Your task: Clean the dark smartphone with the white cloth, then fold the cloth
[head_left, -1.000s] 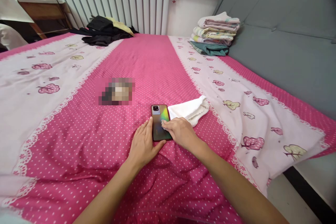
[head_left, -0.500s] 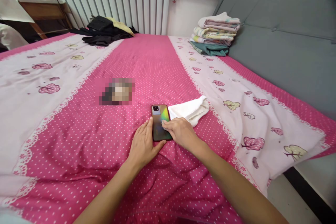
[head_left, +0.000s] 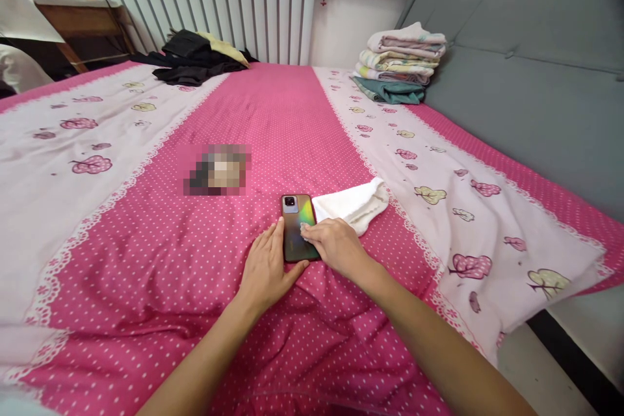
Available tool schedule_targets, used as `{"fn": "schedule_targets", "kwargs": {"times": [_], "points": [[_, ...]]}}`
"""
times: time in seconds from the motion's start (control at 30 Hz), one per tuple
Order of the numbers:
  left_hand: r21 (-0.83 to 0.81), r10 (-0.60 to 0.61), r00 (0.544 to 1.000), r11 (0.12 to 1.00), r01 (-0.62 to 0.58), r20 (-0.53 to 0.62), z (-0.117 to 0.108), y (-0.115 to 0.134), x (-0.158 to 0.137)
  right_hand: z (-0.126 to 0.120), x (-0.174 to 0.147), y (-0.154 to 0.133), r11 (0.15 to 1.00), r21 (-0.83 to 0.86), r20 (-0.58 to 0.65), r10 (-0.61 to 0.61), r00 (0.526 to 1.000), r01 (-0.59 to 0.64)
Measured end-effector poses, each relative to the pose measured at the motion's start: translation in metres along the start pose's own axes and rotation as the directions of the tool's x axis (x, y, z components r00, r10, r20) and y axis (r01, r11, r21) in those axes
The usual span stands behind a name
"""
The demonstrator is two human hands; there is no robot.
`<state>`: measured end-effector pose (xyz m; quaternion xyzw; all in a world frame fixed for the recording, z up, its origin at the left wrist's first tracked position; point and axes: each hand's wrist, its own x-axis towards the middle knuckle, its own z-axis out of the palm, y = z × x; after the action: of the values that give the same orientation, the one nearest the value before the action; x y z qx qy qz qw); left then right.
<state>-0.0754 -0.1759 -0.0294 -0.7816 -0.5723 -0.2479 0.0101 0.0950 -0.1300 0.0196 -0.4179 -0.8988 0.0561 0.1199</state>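
A smartphone [head_left: 295, 227] lies back up on the pink dotted bedspread, its dark case showing a rainbow sheen and a camera block at the top left. My left hand [head_left: 266, 263] rests along the phone's left edge, fingers stretched out and thumb spread by the lower edge. Over the right side of the phone, my right hand [head_left: 336, 246] is closed, pinching a small crumpled whitish wad [head_left: 304, 229] against its back. The wad's material is too small to make out. Just right of the phone lies a white cloth [head_left: 358, 203], partly behind my right hand.
A pixelated patch [head_left: 218, 170] hides something left of the phone. Dark clothes [head_left: 190, 55] lie at the far left, and a stack of folded fabrics [head_left: 402, 62] stands by the grey headboard [head_left: 526, 65]. Behind the bed is a white radiator [head_left: 234, 10].
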Motion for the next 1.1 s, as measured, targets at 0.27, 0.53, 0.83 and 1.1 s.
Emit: {"fn": "schedule_targets", "kwargs": {"times": [0.27, 0.53, 0.83, 1.1], "points": [[-0.003, 0.002, 1.0, 1.0, -0.002, -0.007, 0.0012, -0.0004, -0.0007, -0.0002, 0.0002, -0.0002, 1.0, -0.008, 0.022, 0.026, 0.999, -0.026], [-0.003, -0.001, 1.0, 1.0, 0.001, -0.001, 0.0008, -0.0005, -0.0003, -0.0008, -0.0001, -0.0009, 1.0, -0.009, 0.019, 0.029, 0.999, -0.029], [0.004, 0.001, 1.0, 1.0, -0.001, -0.001, 0.0012, -0.0008, -0.0007, -0.001, 0.0002, -0.0007, 1.0, -0.021, 0.015, 0.023, 1.0, -0.023], [0.001, -0.001, 1.0, 1.0, 0.001, -0.001, 0.0, -0.0004, 0.0001, -0.0017, 0.0, -0.0011, 1.0, -0.009, 0.025, 0.029, 0.999, -0.029]]}}
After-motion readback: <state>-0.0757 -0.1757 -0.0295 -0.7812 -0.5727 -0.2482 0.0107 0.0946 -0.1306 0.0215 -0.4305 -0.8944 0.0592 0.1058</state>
